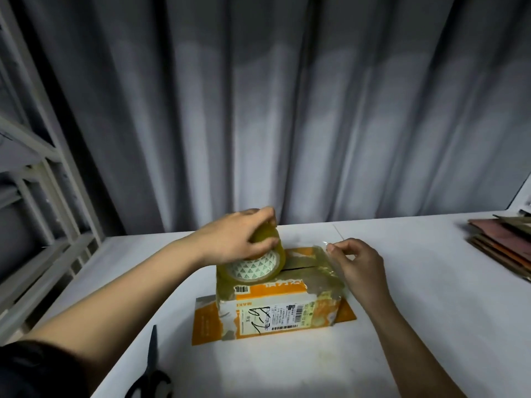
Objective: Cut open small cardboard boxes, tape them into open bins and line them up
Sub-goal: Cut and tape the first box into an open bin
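Observation:
An orange and white cardboard box (275,308) with a shipping label lies on the white table (416,311), flaps spread at its base. My left hand (238,239) grips a roll of clear yellowish tape (255,265) on the box's top left. A strip of tape (319,262) runs from the roll across the top seam. My right hand (359,265) pinches the strip's free end at the box's far right corner.
Black scissors (150,374) lie on the table near its front left edge. A stack of flattened cardboard (505,245) sits at the far right. Grey curtains hang behind the table, and a metal frame (43,196) stands at the left.

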